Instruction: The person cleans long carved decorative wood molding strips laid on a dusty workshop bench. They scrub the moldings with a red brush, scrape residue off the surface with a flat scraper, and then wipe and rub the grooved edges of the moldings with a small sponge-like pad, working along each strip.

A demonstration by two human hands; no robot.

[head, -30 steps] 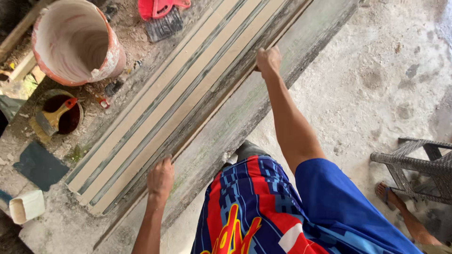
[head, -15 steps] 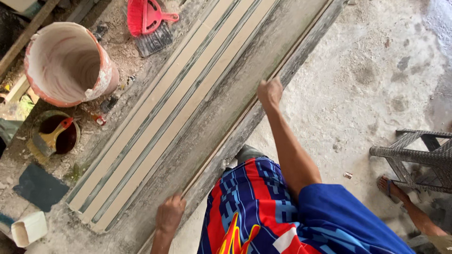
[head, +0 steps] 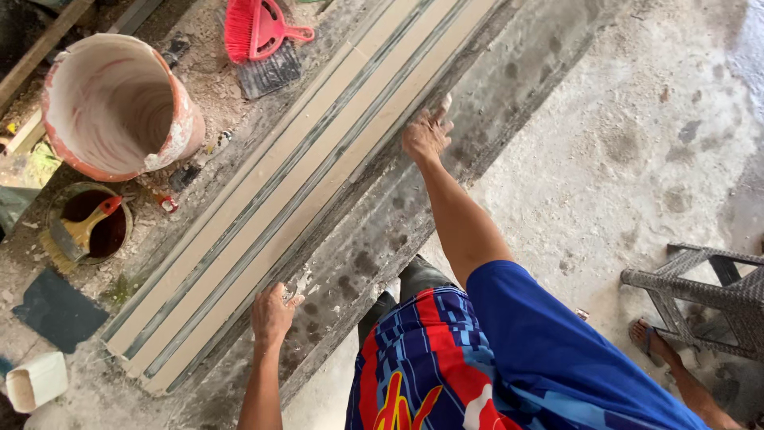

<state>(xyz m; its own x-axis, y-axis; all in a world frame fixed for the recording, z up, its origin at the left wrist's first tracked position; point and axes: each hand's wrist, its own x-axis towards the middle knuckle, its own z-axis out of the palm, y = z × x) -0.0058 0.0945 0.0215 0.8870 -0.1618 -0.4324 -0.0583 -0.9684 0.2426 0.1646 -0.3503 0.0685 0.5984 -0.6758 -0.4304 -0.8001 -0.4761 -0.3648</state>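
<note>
Several long beige strips (head: 302, 191) lie side by side on a grey, stained slab (head: 477, 103) that runs diagonally across the floor. My left hand (head: 273, 314) rests with fingers apart on the near edge of the closest strip, towards its lower end. Farther up, my right hand (head: 426, 131) touches the same strip's edge, fingers spread and thumb raised. Neither hand holds anything. My blue and red patterned clothing fills the bottom of the view.
A plaster-caked bucket (head: 119, 107) stands at the left, with a red brush and dustpan (head: 259, 28) above it. Below are a small can with a paintbrush (head: 87, 231), a dark pad (head: 60, 310) and a white container (head: 36, 381). A woven stool (head: 708, 295) and another person's sandalled foot (head: 649, 338) are at the right.
Half a second ago both hands were lower, at the near edge of the grey slab. They have since moved up onto the closest beige strip.
</note>
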